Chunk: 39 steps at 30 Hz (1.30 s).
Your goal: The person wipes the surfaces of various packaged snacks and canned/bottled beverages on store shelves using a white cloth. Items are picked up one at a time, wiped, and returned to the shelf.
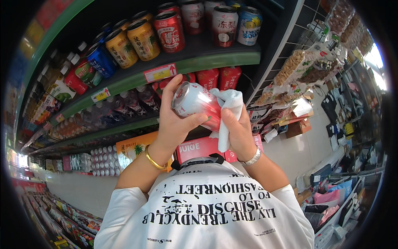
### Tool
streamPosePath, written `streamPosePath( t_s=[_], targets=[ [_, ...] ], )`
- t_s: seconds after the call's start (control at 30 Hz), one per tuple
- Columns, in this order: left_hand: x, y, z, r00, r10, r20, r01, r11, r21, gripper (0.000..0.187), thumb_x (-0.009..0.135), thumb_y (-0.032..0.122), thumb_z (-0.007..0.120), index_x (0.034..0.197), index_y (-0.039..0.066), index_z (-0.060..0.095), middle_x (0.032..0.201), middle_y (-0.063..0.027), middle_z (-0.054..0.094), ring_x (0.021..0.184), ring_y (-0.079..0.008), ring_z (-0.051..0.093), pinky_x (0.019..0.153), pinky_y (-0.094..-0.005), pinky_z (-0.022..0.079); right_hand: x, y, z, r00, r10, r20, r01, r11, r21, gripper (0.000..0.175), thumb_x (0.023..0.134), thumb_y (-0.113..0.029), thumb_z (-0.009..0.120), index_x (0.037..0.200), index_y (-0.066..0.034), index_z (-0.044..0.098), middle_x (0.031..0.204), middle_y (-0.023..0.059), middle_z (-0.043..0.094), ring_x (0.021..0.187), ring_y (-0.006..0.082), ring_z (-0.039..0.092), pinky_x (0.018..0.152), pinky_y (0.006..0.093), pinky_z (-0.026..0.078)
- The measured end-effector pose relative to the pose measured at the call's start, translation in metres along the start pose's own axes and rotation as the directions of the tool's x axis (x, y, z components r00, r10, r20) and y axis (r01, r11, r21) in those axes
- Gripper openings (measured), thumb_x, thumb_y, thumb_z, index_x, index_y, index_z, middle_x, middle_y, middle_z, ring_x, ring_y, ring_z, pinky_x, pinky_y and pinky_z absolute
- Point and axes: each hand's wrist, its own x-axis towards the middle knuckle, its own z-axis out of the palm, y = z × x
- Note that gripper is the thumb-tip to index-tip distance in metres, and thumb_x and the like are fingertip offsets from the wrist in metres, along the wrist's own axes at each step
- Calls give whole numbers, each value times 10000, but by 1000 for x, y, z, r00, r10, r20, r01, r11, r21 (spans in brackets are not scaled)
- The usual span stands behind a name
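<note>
A white and red drink can (194,101) lies tilted across my left hand (175,116), with its top rim toward the left. My left thumb and fingers wrap around the top half of the can. In my right hand (238,130) is a white cloth (229,102), pressed against the can's bottom end. The cloth hides that end, and part of it hangs below my right thumb. Both hands are in front of a drinks shelf (199,63) with a green front edge.
Yellow cans (143,40), a red can (170,32) and a blue lemon soda can (249,26) stand on the upper shelf. Below are red juice packs (207,79) and cartons (196,148). Bagged nuts (292,67) hang on a wire rack at right; parcels (329,199) fill a lower rack.
</note>
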Motion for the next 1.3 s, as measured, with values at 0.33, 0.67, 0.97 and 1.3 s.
streamPosePath(
  t_s=[0.33,0.67,0.97,1.3],
  targets=[
    [-14,-18,6,995,-98,34,99,995,-25,846,650,73,870,1340,26,384,1208,-99,562,1128,-179,562,972,-340,475,1,30,1,982,187,6,-184,962,202,547,1029,-459,424,1348,-15,409,1232,145,587,1079,246,630,858,386,551],
    [-12,-8,3,970,148,194,-224,854,469,887,625,120,899,1350,29,395,1253,-139,511,1157,-255,555,977,-373,456,-2,28,8,964,-206,170,241,944,-224,589,1065,-418,244,1435,29,345,1426,149,453,1291,221,464,1094,352,355],
    [-10,-9,-6,934,184,306,-348,663,663,808,651,146,858,1323,24,426,1240,-178,534,1129,-362,554,979,-437,437,3,-13,18,748,-510,424,646,416,-640,593,728,8,686,1298,7,525,1362,196,533,1285,425,485,1086,481,370],
    [0,-1,-16,905,125,406,-405,546,734,779,589,70,834,1272,19,465,1176,-176,563,1099,-393,550,939,-451,457,10,-22,4,561,-486,670,785,56,-617,416,602,37,653,1016,0,649,1133,127,651,1146,353,589,899,447,472]
  ],
)
